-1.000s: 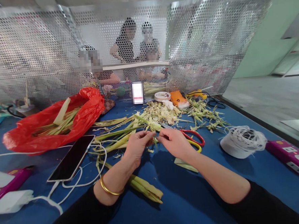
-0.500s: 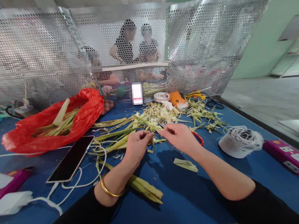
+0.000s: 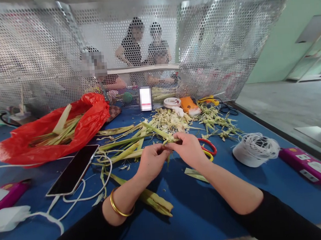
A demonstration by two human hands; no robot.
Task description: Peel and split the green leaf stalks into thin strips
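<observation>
Both hands meet above the middle of the blue table. My left hand [image 3: 154,161] is closed, its thumb and fingertips pinching the lower end of a pale green leaf strip [image 3: 162,134]. Close against it, my right hand [image 3: 188,148] pinches the same strip from the other side. The strip looks folded or knotted at the fingers, which partly hide it. Scissors with red and yellow handles [image 3: 213,145] lie just beyond my right wrist, their blades hidden. A thick folded leaf [image 3: 156,202] rests below my left wrist, and a short leaf piece [image 3: 194,174] under my right forearm.
Loose leaves [image 3: 126,142] and a heap of trimmings [image 3: 170,120] lie behind my hands. Left are a red plastic bag [image 3: 87,128] of leaves and a cabled phone [image 3: 73,170]. A white string spool [image 3: 248,154] stands right. Several people sit or stand behind a perforated sheet [image 3: 212,40].
My hands have drawn together, the right wrist shifting left and uncovering more of the scissors' handles. Both hands keep their pinch on the leaf strip. The view has shifted slightly.
</observation>
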